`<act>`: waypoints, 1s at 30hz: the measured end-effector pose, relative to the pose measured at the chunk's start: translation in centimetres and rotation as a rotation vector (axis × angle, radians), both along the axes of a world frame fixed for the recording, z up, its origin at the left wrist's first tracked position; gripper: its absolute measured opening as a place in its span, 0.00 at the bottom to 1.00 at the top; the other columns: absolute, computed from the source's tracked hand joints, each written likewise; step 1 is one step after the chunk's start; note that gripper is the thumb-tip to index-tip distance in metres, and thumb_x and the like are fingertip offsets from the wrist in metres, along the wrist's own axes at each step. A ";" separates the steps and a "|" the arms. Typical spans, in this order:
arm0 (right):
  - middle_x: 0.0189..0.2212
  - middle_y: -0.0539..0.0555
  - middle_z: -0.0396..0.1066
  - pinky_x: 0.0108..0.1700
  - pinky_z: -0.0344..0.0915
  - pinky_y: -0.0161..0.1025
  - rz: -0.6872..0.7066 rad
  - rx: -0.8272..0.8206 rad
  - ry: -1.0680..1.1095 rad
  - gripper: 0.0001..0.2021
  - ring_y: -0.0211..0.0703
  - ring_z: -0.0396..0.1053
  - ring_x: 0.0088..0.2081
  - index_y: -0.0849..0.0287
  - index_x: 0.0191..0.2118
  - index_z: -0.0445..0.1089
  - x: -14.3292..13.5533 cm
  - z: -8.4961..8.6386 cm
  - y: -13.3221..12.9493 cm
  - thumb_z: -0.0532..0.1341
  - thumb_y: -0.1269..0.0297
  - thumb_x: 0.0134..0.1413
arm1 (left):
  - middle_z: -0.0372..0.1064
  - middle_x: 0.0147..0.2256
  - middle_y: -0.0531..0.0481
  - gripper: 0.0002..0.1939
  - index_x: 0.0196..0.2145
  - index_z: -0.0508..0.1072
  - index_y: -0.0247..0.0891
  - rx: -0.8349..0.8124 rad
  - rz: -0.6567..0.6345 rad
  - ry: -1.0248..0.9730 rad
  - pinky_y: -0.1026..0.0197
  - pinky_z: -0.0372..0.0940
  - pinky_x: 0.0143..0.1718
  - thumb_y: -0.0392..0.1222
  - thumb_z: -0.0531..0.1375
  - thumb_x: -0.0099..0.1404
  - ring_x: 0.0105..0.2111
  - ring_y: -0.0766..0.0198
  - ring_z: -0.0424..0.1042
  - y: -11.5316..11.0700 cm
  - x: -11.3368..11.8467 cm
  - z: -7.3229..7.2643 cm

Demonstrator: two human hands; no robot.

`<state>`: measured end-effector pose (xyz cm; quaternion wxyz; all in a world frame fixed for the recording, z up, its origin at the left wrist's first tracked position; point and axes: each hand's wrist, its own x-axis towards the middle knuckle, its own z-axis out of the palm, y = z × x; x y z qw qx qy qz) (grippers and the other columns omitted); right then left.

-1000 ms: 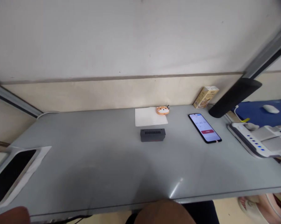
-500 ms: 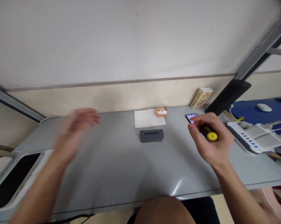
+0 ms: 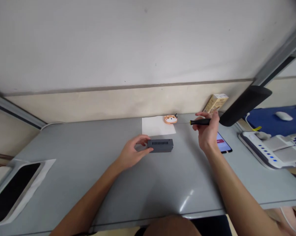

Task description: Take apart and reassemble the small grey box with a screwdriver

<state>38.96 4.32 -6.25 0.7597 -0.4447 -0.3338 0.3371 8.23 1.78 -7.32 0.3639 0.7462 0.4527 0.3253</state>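
Observation:
On the grey desk point(image 3: 108, 193) lies a dark grey slotted box point(image 3: 160, 146). My left hand point(image 3: 134, 151) grips its left end between thumb and fingers. My right hand point(image 3: 208, 129) is closed around the black handle of a screwdriver point(image 3: 200, 122). The thin shaft points left, above the desk, towards an orange animal-faced case point(image 3: 170, 119). That case rests on the right part of a white sheet of paper point(image 3: 151, 125), just behind the box. A phone point(image 3: 223, 143) with a lit screen lies under and beside my right wrist.
A yellowish carton point(image 3: 216, 102) and a black cylinder-like object point(image 3: 246, 105) stand at the back right. On the right is a white power strip point(image 3: 257, 150) with chargers. A white tray with a black inset point(image 3: 15, 186) lies at the left, and a wall point(image 3: 113, 101) closes the back.
My left hand has come in from the left and taken hold of the grey box. My right hand has turned, so the screwdriver now points left, and has uncovered more of the phone.

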 end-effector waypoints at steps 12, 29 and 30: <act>0.14 0.51 0.59 0.23 0.49 0.41 0.035 0.299 -0.546 0.26 0.39 0.58 0.19 0.56 0.16 0.64 -1.8 2.0 -5.4 0.55 0.55 0.66 | 0.79 0.43 0.47 0.19 0.48 0.79 0.42 -0.087 0.079 -0.007 0.54 0.72 0.46 0.57 0.61 0.69 0.42 0.57 0.78 0.9 2.1 -1.5; 0.15 0.50 0.60 0.24 0.50 0.39 0.089 0.291 -0.890 0.25 0.36 0.57 0.18 0.57 0.18 0.60 -3.0 0.1 -5.7 0.52 0.60 0.69 | 0.76 0.49 0.48 0.16 0.53 0.75 0.44 0.029 0.048 0.078 0.55 0.70 0.50 0.50 0.59 0.72 0.44 0.59 0.75 0.3 2.3 -1.8; 0.15 0.50 0.60 0.24 0.50 0.39 0.090 0.286 -0.884 0.25 0.36 0.58 0.18 0.57 0.18 0.61 -3.0 0.0 -5.7 0.52 0.59 0.69 | 0.74 0.51 0.47 0.18 0.56 0.73 0.44 0.028 0.027 0.081 0.55 0.70 0.50 0.50 0.60 0.71 0.46 0.59 0.74 0.1 2.2 -1.6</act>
